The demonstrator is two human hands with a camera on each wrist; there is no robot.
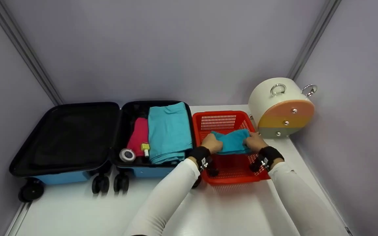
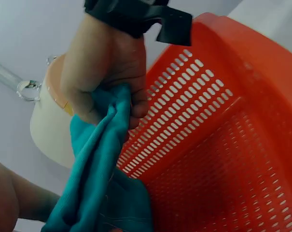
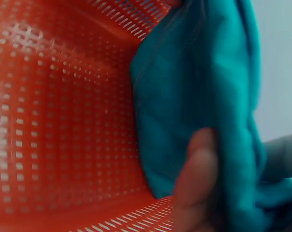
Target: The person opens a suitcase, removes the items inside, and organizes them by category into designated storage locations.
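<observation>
The basket sits hemmed between the suitcase and round case, bare counter lying in front.

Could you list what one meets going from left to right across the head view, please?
Empty suitcase lid → tape roll → pink cloth → large teal cloth → left hand → small teal cloth held over the red basket → right hand → round cream case.
</observation>
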